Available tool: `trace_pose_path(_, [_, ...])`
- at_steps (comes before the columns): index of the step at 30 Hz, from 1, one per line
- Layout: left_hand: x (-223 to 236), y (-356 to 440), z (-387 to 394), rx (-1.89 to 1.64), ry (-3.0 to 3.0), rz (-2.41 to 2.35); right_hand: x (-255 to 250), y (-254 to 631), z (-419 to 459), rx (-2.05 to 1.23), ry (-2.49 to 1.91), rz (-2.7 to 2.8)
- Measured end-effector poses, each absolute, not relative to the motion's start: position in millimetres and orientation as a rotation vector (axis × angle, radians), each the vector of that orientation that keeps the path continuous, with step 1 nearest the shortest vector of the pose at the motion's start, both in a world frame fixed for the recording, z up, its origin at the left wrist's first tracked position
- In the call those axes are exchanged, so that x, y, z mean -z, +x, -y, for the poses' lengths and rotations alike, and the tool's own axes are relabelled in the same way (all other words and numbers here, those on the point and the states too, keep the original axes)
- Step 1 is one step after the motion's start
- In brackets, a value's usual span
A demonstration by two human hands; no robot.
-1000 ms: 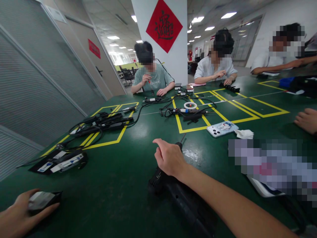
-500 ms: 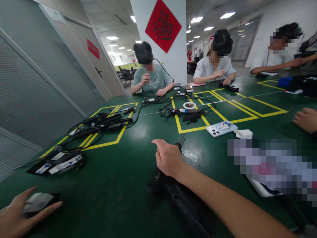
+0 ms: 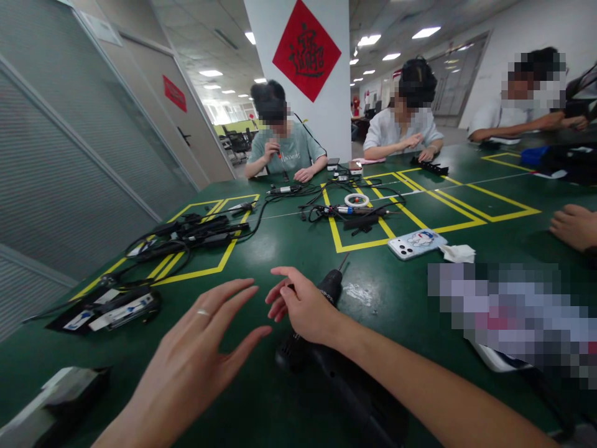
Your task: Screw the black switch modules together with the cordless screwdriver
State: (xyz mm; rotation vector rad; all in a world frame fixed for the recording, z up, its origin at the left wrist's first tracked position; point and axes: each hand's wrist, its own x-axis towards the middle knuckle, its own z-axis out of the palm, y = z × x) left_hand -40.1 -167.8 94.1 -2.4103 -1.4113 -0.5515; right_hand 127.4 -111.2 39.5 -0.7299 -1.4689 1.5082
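Note:
My left hand [image 3: 198, 342] reaches in over the table, fingers and thumb spread, holding nothing. Close to its fingertips is my right hand [image 3: 310, 305], fingers curled with a small dark thing at the thumb tip that I cannot make out. Beneath my right wrist and forearm lies a black power drill [image 3: 329, 285] on its side, its thin bit [image 3: 344, 261] pointing away from me. My forearm covers part of its body. At the lower left rests a grey and black block-like object [image 3: 60, 395], apart from my left hand.
Black cables and tools [image 3: 200, 230] lie at the left, with a flat dark pouch [image 3: 112, 309] nearer. Ahead are a tape roll [image 3: 357, 200] and a soldering-iron-like tool [image 3: 349, 210]. A phone [image 3: 416, 242] and tissue [image 3: 458, 253] lie right. Several people sit around; another person's hand [image 3: 576, 227] is at the right edge.
My left hand has let go of the grey and black object and swung right, beside my right hand. My right hand has turned slightly, showing its curled fingers.

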Motion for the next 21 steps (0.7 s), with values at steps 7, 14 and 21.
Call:
trace_pose_path(7, [-81.5,8.6,141.3,0.577,-2.755,1.389,-37.2,131.9,104.7,-1.861,-0.663,1.023])
trace_pose_path(14, [-78.7,2.6,143.0,0.668,-2.827,1.644,-38.3,136.8,99.7,-2.083,-0.537,0.780])
trace_pose_path(21, [-80.6,3.5,136.8,0.755,-2.849,1.624,-41.2,141.0,97.6,-2.160,-0.494,0.709])
